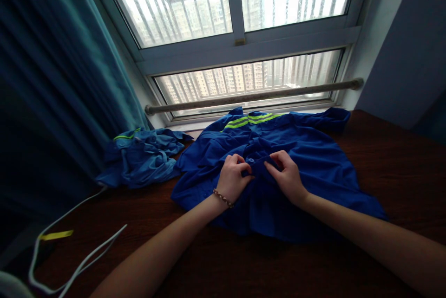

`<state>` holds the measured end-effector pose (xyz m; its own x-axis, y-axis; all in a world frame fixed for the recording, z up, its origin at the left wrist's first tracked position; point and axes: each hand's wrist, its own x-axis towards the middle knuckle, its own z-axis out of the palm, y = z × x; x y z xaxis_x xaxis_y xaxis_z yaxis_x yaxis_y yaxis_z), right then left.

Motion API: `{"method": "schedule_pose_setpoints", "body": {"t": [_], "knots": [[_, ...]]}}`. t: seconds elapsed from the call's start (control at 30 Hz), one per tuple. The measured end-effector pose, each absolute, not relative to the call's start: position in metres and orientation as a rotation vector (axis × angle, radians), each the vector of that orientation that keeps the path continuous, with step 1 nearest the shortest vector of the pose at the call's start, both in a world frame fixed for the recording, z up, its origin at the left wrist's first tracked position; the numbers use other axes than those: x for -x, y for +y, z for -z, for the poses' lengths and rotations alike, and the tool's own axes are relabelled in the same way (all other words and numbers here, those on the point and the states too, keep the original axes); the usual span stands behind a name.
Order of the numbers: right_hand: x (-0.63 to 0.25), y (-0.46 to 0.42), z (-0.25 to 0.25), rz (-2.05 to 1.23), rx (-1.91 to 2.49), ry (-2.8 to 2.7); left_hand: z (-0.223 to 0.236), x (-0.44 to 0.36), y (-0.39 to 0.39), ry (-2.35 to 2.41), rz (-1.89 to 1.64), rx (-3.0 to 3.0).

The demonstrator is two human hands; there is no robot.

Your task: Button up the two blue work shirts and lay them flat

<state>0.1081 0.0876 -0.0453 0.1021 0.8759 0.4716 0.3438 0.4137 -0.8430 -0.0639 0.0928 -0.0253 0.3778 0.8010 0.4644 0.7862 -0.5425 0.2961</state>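
A blue work shirt point(313, 158) with yellow-green and grey reflective stripes lies spread on the dark wooden surface, its collar end toward the window. My left hand point(235, 175), with a beaded bracelet at the wrist, pinches the front edge of the shirt near its middle. Just beside it, my right hand point(285, 177) grips the cloth of the same front between thumb and fingers. A small round button point(251, 160) shows between the two hands. Part of the front placket is hidden behind my fingers.
A second, crumpled blue garment point(146, 158) lies to the left, near the teal curtain point(69, 56). A white cable point(80, 265) and a yellow strip point(56, 235) are at the lower left. A metal rail point(258, 97) crosses the window behind the shirt.
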Motion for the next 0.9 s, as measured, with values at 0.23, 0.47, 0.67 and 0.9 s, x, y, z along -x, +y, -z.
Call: {"method": "schedule_pose_setpoints", "body": {"t": [0.23,0.47,0.67,0.9], "knots": [[-0.102,0.077,0.045,-0.428,1.011,-1.858,0.017,0.058,0.081,1.577,-0.961,-2.633],[-0.104,0.074,0.051,-0.348,0.864,-2.041,0.022,0.056,0.09,1.389,-0.696,-1.876],[-0.103,0.07,0.052,-0.483,0.708,-2.194,0.021,0.055,0.091,1.219,-0.673,-1.475],[-0.099,0.081,0.054,-0.941,1.033,-1.693,0.025,0.054,0.093,1.118,-0.728,-1.369]]}}
